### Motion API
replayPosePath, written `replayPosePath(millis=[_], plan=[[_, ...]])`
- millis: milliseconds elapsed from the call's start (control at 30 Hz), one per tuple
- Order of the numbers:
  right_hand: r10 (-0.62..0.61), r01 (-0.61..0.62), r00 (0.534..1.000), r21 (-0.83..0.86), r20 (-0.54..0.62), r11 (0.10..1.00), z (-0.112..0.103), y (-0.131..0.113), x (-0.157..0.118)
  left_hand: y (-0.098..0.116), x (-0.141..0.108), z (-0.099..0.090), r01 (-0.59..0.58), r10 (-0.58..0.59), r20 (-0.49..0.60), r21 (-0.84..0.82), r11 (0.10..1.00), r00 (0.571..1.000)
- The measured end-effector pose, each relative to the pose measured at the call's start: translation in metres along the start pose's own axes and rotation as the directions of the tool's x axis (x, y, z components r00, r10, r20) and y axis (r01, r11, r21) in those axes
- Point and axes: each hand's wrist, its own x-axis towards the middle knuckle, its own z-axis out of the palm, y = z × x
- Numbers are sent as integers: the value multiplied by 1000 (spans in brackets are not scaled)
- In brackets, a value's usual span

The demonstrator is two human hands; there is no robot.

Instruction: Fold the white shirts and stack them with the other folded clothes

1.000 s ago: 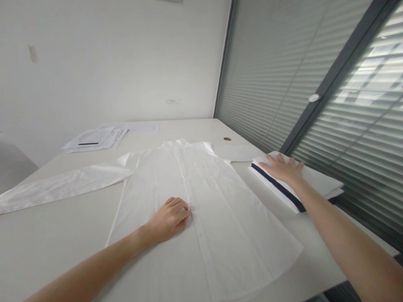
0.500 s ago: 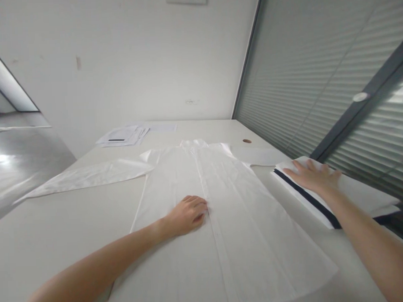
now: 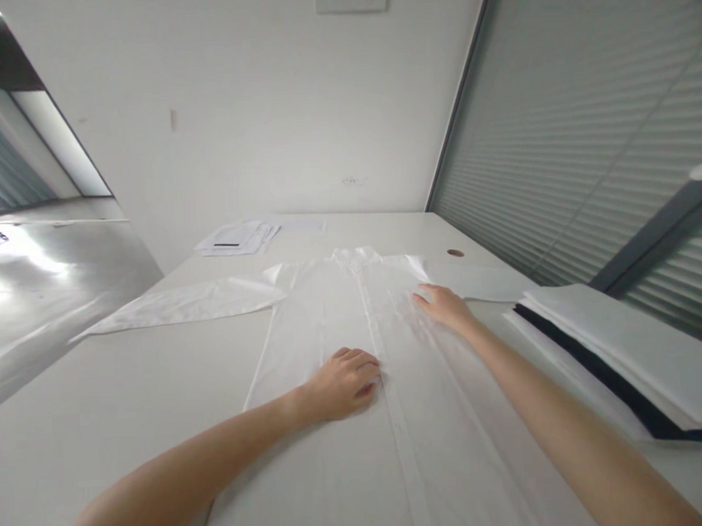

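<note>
With its front facing up and its collar [image 3: 356, 256] toward twelve o'clock, a white button-front shirt [image 3: 321, 310] is laid on the worktop [image 3: 103, 410]. Its sleeves [image 3: 191, 303] are already extended toward ten and two o'clock; light creases are left in the body. By the placket, the left hand [image 3: 344, 382] is rested with fingers curled; whether cloth is pinched cannot be told. Near one o'clock, the right hand [image 3: 445, 307] is held with fingers spread, nothing grasped. Stacked cloth [image 3: 630, 345] is seen at three o'clock.

White wall [image 3: 253, 105], pale table [image 3: 137, 393], slatted blinds [image 3: 554, 148] (half-shadowed, rather grey).
</note>
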Motion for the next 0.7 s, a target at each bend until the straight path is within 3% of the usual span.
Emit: replayPosePath(millis=[100,200,267,333,433,500,567,667,700], plan=[[-28,28,999,-2,-19,1000,25,-6,-3,-6,0,1,72,-71,-36,18,997,997],[-24,23,998,-18,-65,1000,37,-2,-7,-26,1,-3,191,-185,-116,44,981,976],[-20,19,997,-21,-80,1000,40,2,-8,-49,1,-13,302,-288,-201,39,953,936],[-17,15,996,-25,-92,1000,42,4,-8,-79,-4,-31,428,-402,-301,25,903,865],[-10,7,995,-29,-96,1000,43,3,-7,-129,-28,-71,614,-537,-424,61,787,729],[-4,2,996,-24,-92,1000,43,2,-7,-161,-57,-102,747,-614,-487,131,652,621],[1,-2,995,-11,-95,1000,43,1,-8,-188,-96,-131,867,-700,-527,170,468,482],[0,0,994,4,-111,1000,43,0,-8,-215,-162,-166,978,-826,-526,73,194,203],[-1,2,993,9,-115,1000,43,0,-8,-219,-182,-175,990,-838,-529,37,135,134]])
